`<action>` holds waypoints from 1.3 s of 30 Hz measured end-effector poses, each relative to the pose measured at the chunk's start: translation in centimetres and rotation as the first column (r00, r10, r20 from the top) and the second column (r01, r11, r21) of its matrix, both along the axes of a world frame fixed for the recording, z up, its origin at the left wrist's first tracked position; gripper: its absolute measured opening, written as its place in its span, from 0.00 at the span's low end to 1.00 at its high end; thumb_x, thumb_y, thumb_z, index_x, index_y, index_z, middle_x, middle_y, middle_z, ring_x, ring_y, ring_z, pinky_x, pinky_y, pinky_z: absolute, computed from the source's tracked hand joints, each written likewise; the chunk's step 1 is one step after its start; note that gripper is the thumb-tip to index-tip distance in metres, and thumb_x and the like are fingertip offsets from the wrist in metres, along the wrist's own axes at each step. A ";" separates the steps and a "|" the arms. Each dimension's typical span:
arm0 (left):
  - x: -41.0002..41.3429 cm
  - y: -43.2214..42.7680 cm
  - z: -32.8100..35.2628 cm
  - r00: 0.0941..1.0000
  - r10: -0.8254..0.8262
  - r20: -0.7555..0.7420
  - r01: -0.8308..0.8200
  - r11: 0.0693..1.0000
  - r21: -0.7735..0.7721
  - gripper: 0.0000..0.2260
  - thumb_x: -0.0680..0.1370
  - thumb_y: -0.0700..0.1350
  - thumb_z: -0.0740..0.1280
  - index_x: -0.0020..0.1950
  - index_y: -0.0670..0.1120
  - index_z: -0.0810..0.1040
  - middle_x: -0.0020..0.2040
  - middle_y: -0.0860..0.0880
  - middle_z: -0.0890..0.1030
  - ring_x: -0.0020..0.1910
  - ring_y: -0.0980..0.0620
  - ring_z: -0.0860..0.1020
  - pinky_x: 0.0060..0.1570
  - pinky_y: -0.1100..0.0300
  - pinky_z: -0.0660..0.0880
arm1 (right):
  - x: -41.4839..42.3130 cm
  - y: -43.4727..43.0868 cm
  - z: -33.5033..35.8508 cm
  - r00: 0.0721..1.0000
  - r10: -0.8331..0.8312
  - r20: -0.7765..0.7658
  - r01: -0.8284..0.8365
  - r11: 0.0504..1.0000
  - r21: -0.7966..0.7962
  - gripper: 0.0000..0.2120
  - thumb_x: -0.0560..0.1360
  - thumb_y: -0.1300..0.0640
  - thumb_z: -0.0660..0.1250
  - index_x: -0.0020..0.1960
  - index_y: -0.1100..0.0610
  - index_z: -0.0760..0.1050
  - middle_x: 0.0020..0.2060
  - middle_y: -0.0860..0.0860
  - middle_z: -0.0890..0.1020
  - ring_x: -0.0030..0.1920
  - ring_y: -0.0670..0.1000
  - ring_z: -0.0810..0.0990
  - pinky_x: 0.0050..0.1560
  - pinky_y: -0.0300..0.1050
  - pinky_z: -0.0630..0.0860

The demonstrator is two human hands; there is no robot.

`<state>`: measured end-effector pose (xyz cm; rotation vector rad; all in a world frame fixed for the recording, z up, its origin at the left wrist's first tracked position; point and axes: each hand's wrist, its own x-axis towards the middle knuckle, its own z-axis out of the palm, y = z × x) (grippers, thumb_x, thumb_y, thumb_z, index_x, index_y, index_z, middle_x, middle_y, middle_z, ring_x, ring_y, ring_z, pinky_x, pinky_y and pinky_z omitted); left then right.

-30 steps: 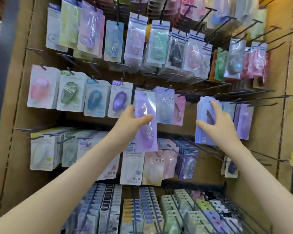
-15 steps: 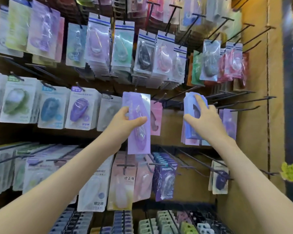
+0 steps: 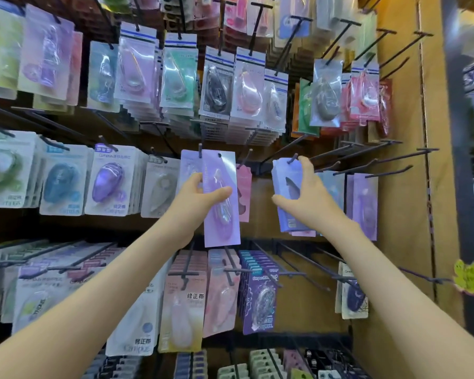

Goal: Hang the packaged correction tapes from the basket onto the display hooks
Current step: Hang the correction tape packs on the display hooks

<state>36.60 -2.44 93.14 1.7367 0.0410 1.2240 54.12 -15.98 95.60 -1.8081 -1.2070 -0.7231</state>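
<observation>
Mid-hanging: your left hand point(image 3: 197, 199) pinches a lilac correction tape pack point(image 3: 219, 170) beside a hook tip point(image 3: 200, 146), hole seemingly unthreaded, your right hand point(image 3: 312, 198) grips a blue stack point(image 3: 281, 181) at a right-hand hook point(image 3: 294, 159); next, probably align holes and push back.

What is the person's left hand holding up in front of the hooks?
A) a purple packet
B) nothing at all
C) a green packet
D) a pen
A: the left hand grips a tall purple packet with its thumb across the front, while the right hand holds a stack of blue packets further right.
</observation>
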 end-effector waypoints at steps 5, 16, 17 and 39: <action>-0.9 0.3 0.1 0.999 0.022 0.042 -0.022 1.000 0.006 0.16 0.77 0.44 0.70 0.64 0.47 0.73 0.55 0.48 0.83 0.50 0.51 0.83 0.44 0.58 0.80 | 1.4 5.4 0.4 0.979 0.015 -0.205 -0.024 0.999 -0.042 0.43 0.77 0.46 0.67 0.79 0.45 0.40 0.75 0.59 0.52 0.70 0.64 0.65 0.63 0.55 0.69; -4.0 0.9 -0.1 0.997 0.076 0.001 -0.076 0.988 0.134 0.11 0.77 0.42 0.71 0.55 0.54 0.75 0.47 0.56 0.85 0.47 0.56 0.83 0.48 0.61 0.80 | 4.3 9.9 1.3 0.968 -0.100 -0.229 0.077 0.991 -0.107 0.41 0.78 0.49 0.66 0.80 0.51 0.42 0.72 0.64 0.63 0.68 0.65 0.69 0.64 0.54 0.69; -3.9 0.8 -0.1 0.997 0.072 -0.001 -0.071 0.988 0.137 0.11 0.77 0.42 0.71 0.56 0.54 0.76 0.46 0.56 0.85 0.47 0.55 0.84 0.47 0.61 0.81 | 3.8 9.3 1.2 0.976 -0.094 -0.194 0.082 0.994 -0.067 0.37 0.79 0.50 0.64 0.80 0.52 0.46 0.70 0.64 0.66 0.66 0.64 0.70 0.62 0.54 0.70; 12.4 -10.2 0.1 0.983 0.056 -0.174 0.069 0.767 0.638 0.28 0.77 0.48 0.70 0.74 0.50 0.64 0.68 0.54 0.70 0.67 0.56 0.69 0.66 0.59 0.68 | 3.6 -9.6 -3.1 0.995 -0.028 -0.096 0.060 0.936 0.348 0.32 0.79 0.52 0.64 0.78 0.45 0.53 0.70 0.49 0.68 0.65 0.45 0.68 0.59 0.41 0.67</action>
